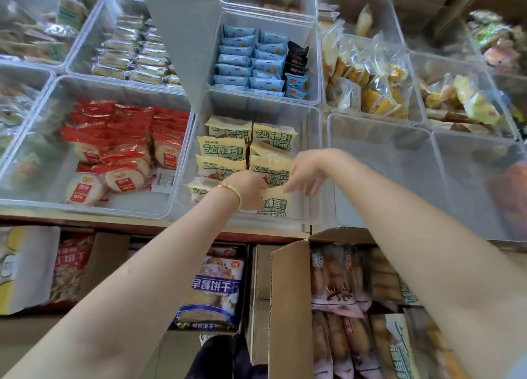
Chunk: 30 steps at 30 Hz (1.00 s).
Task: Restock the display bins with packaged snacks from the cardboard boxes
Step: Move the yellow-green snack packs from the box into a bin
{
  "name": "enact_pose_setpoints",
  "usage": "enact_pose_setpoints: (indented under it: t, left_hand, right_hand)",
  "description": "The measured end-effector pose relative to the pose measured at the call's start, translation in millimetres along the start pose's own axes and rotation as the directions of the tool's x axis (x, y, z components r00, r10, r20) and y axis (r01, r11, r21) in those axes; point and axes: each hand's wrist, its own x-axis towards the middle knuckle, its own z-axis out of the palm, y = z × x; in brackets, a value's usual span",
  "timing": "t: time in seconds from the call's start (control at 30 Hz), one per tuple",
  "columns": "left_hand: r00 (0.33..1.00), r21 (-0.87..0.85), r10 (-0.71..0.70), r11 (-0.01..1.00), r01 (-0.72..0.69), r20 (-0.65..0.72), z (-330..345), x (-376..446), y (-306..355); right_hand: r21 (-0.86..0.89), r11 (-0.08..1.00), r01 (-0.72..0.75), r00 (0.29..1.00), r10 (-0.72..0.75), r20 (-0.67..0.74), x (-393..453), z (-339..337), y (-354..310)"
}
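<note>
At bin [313,139] front, left hand [248,190] grips a packet [275,204]; right hand [305,176], fingers loose, steadies it. Risk: packet tips, toppling the row.

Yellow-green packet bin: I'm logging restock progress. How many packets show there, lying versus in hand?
Yellow-green packets lying in the bin: 7
Held packet, gripped by the left hand: 1
Total showing: 8
</note>
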Motion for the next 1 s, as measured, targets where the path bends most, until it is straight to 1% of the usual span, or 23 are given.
enact_pose_setpoints:
  t: [0.07, 0.1, 0.2, 0.27, 0.33, 0.4, 0.47, 0.5, 0.53, 0.63, 0.67, 0.73, 0.8, 0.83, 0.9, 0.93, 1.0]
  left_hand:
    - [1.000, 0.022, 0.008, 1.000, -0.007, -0.026, 5, 1, 5]
    - [1.000, 0.021, 0.009, 1.000, -0.008, -0.030, 7, 2, 6]
    - [1.000, -0.001, -0.006, 1.000, 0.006, -0.020, 11, 3, 6]
    - [1.000, -0.002, 0.009, 1.000, -0.009, -0.021, 14, 3, 5]
    - [0.999, -0.008, 0.029, 1.000, -0.029, -0.031, 18, 3, 4]
    - [0.999, -0.008, 0.042, 0.999, -0.042, -0.035, 22, 4, 3]
    - [0.998, -0.001, 0.050, 0.999, -0.050, -0.035, 24, 5, 3]
    - [0.998, -0.002, 0.051, 0.999, -0.051, -0.035, 24, 6, 4]
    - [0.998, -0.003, 0.048, 0.999, -0.048, -0.036, 24, 8, 5]
    - [0.999, 0.000, 0.016, 1.000, -0.016, -0.051, 23, 12, 7]
    - [0.998, -0.007, 0.009, 1.000, -0.010, -0.061, 23, 13, 7]
    - [0.997, -0.015, -0.001, 1.000, -0.001, -0.082, 26, 12, 7]
    - [0.993, -0.012, -0.011, 1.000, 0.010, -0.122, 29, 8, 6]
    - [0.989, -0.011, -0.013, 1.000, 0.011, -0.150, 31, 7, 5]
    - [0.978, -0.020, -0.013, 1.000, 0.009, -0.207, 36, 2, 3]
    - [0.974, -0.035, -0.016, 0.999, 0.008, -0.226, 38, 0, 2]
    - [0.966, -0.068, -0.021, 0.998, 0.003, -0.258, 43, -3, -1]
  right_hand:
    - [0.116, 0.992, -0.049, 0.977, 0.071, -0.200, 7, -7, 4]
    - [0.164, 0.984, -0.074, 0.969, 0.110, -0.223, 12, -6, 5]
    - [0.336, 0.935, -0.114, 0.984, 0.153, -0.093, 30, 11, 2]
    - [0.469, 0.875, -0.116, 0.972, 0.197, -0.127, 43, 21, 1]
    - [0.585, 0.809, -0.054, 0.951, 0.221, -0.218, 50, 25, 1]
    - [0.697, 0.714, 0.055, 0.935, 0.209, -0.288, 52, 24, 0]
    - [0.810, 0.577, 0.108, 0.926, 0.239, -0.294, 47, 22, -2]
    - [0.836, 0.535, 0.121, 0.924, 0.246, -0.292, 45, 23, -2]
    - [0.840, 0.528, 0.127, 0.925, 0.243, -0.293, 44, 23, -2]
    - [0.845, 0.518, 0.133, 0.938, 0.210, -0.276, 38, 26, 1]
    - [0.836, 0.533, 0.132, 0.943, 0.194, -0.272, 35, 27, 2]
    - [0.770, 0.627, 0.117, 0.956, 0.139, -0.258, 30, 30, 6]
    - [0.697, 0.714, 0.067, 0.980, 0.084, -0.180, 26, 36, 4]
    - [0.653, 0.756, 0.048, 0.985, 0.071, -0.155, 27, 39, 1]
    - [0.575, 0.818, 0.030, 0.982, 0.082, -0.168, 28, 44, -6]
    - [0.559, 0.829, 0.035, 0.981, 0.078, -0.179, 28, 44, -8]
    - [0.600, 0.799, 0.043, 0.989, 0.051, -0.139, 31, 40, -3]
